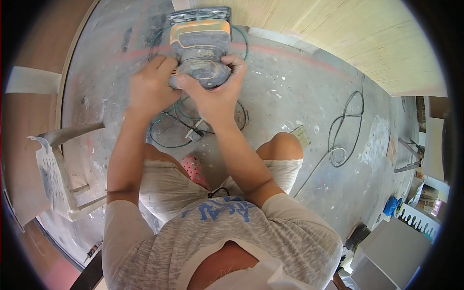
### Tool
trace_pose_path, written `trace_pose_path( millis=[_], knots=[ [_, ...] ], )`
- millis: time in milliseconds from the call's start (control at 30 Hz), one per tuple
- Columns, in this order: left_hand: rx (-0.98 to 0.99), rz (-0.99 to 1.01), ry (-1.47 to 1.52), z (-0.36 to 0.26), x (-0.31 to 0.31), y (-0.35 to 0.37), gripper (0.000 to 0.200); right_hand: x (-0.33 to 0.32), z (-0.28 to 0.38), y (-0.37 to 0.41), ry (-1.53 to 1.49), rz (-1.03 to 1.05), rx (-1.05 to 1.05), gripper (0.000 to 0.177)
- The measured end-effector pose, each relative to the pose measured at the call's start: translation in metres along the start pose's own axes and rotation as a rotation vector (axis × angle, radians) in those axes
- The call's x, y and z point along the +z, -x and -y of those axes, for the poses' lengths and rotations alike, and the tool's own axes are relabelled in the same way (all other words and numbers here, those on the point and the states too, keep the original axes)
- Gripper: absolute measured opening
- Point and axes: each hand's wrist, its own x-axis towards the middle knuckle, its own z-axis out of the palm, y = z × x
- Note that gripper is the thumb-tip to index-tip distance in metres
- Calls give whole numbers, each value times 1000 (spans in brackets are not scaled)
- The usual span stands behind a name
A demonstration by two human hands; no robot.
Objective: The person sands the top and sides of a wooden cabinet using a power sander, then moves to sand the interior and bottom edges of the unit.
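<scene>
A dusty grey-and-orange sander (200,38) is held out in front of me, its flat pad side facing away, near the lower edge of a pale wooden panel (309,24). My left hand (152,84) is closed around the sander's left rear side. From behind and the right, my right hand (217,92) wraps the body, the thumb across the back and the fingers at the right side. The underside of the pad is hidden. Below my hands, green and black cords (176,118) loop on the floor around a white plug or socket (195,131).
A dusty white plastic stool (58,169) lies at left beside brown panels (29,116). On the right, a dark cable (333,130) coils over the paint-spotted floor (285,101). Grey boxes (391,246) stand at lower right. A small card (301,136) lies near my right knee.
</scene>
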Motion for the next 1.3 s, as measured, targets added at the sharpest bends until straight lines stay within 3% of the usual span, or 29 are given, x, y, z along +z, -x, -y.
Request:
trace_pose_path(
  millis=[133,267,333,467,533,700,733,767,800,833,933,1000,1133,1167,1200,1233,1267,1300],
  knots=[
    [55,-28,-40,-17,18,-6,37,-25,-1,-8,-102,-22,152,79],
    [101,-99,101,-28,30,-24,31,-37,-4,-11,-96,-114,162,75],
    [203,-99,109,-28,40,-27,25,-46,-26,-12,-172,-219,46,64],
    [113,-59,92,-27,44,-20,24,-46,-28,-15,-266,-151,68,62],
    [50,32,95,-20,43,-17,23,-37,-32,-12,-93,-171,-20,63],
    [35,143,66,-5,33,-4,27,-25,-28,5,144,-137,129,65],
    [85,167,36,-1,32,-2,32,-25,-45,11,255,-163,10,65],
    [134,41,54,2,37,-2,35,-21,-39,9,-2,-136,102,68],
    [138,-21,130,1,39,-3,36,-16,-25,3,-74,-149,64,75],
    [92,31,144,1,37,-3,38,-17,-18,-1,119,-170,-33,83],
    [167,-57,205,-6,44,-13,39,-24,-22,-7,156,-218,-29,86],
    [47,29,156,-8,47,-13,41,-26,-20,-11,126,-226,-53,85],
    [118,-71,215,-66,23,-34,44,-64,-21,-26,120,-253,9,90],
    [156,-127,228,-77,13,-34,45,-76,-10,-32,311,-318,-153,90],
    [154,-91,406,-90,-3,-33,43,-89,0,-36,488,-361,-302,91],
    [129,-56,567,-100,-23,-32,40,-106,-1,-39,627,-407,-306,87],
    [191,126,909,-103,-41,-32,34,-115,-9,-43,338,-491,-118,73],
    [245,283,1257,-104,-58,-31,28,-112,26,-48,39,-495,-97,64]
  ],
)
